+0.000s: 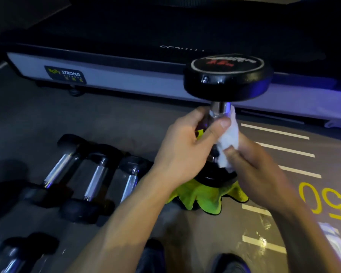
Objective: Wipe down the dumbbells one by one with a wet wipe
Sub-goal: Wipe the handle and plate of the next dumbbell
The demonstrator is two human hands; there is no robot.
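Note:
A black dumbbell (227, 79) stands upright on its lower head, which rests on a yellow-green cloth (207, 196) on the floor. My left hand (183, 146) grips its chrome handle just below the top head. My right hand (258, 170) holds a white wet wipe (227, 142) pressed against the right side of the handle, thumb on the wipe. The handle's middle is hidden behind my fingers and the wipe.
Three black dumbbells (95, 178) with chrome handles lie side by side on the floor to the left, and another dumbbell (14, 257) lies at the bottom left. A treadmill base (110, 75) runs across the back. White floor lines and a yellow "50" (323, 200) mark the right.

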